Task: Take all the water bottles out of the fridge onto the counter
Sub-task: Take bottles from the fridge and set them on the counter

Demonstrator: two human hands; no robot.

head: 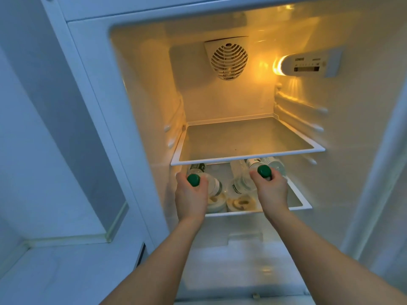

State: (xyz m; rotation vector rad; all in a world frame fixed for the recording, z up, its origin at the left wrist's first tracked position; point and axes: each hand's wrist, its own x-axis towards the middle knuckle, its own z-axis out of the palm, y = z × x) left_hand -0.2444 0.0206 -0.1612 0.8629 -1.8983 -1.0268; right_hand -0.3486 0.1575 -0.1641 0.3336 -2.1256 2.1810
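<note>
Water bottles lie on the lower shelf [305, 205], long axes front to back, green caps toward the front edge. Left hand [191, 198] grips one neck below its ribbed cap [193, 180]; right hand [272, 190] grips another [264, 171]. Clear plastic bodies [241, 179] lie between, under the glass upper shelf [246, 158].

Clear green-capped bottles [199, 172] [256, 165] lie on the second fridge shelf [306, 206], caps forward.
</note>
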